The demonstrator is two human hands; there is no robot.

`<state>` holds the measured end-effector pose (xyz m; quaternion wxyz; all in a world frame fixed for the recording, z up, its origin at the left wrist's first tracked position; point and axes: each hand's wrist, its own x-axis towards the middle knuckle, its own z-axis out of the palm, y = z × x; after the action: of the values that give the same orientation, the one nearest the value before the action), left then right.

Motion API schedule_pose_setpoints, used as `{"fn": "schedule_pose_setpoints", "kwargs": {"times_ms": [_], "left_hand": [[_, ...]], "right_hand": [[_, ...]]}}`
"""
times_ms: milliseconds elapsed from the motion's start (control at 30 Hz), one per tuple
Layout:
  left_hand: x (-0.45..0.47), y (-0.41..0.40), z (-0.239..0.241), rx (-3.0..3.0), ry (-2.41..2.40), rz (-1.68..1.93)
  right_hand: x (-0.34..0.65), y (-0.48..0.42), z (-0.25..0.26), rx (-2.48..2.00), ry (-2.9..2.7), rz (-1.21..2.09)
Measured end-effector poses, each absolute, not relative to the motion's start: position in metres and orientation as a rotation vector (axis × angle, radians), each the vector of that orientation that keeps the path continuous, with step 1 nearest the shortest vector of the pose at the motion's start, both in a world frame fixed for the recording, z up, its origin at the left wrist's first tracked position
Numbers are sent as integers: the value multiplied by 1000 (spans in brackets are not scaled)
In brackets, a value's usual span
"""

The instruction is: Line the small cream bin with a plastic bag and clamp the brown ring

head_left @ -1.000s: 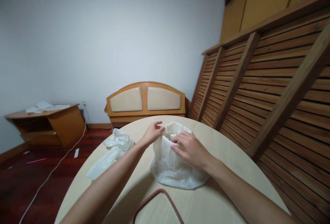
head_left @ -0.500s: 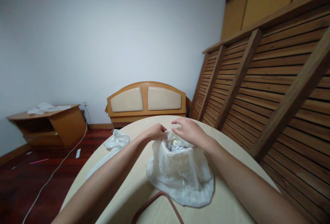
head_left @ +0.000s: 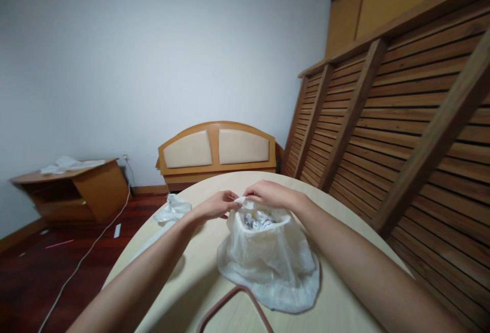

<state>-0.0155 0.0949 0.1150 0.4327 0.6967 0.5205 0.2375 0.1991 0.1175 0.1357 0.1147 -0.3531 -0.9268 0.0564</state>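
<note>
A white translucent plastic bag (head_left: 270, 266) drapes down over a round-mouthed container in the middle of the table, its skirt spread on the tabletop. Crumpled grey-and-white material (head_left: 259, 221) shows inside the mouth. At the far left of the rim, my left hand (head_left: 219, 204) pinches the bag's edge between thumb and fingers. Close beside it, my right hand (head_left: 270, 193) has its fingers closed on the same gathered plastic, just above the opening. The container's walls are hidden under the bag.
The round pale table (head_left: 337, 292) carries another crumpled plastic bag (head_left: 173, 208) at left and a brown angular frame (head_left: 225, 300) at the near edge. Slatted wooden panels (head_left: 383, 134) lean at right. A headboard (head_left: 216, 169) and low cabinet (head_left: 101, 190) stand behind.
My right hand has moved left and closed on the bag's edge beside my left hand. The left hand has shifted slightly left and down, and the plastic between them is gathered.
</note>
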Motion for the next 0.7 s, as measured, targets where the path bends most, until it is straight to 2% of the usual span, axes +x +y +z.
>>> {"fn": "schedule_pose_setpoints", "kwargs": {"times_ms": [133, 367, 700], "left_hand": [[-6, 90, 106, 1733, 1318, 790], [-2, 81, 100, 1745, 1405, 881], [-8, 75, 83, 1559, 1242, 1056]], "right_hand": [[208, 122, 135, -1077, -2743, 189], [220, 126, 135, -1124, -2741, 269], [229, 122, 137, -1112, -2521, 415]]}}
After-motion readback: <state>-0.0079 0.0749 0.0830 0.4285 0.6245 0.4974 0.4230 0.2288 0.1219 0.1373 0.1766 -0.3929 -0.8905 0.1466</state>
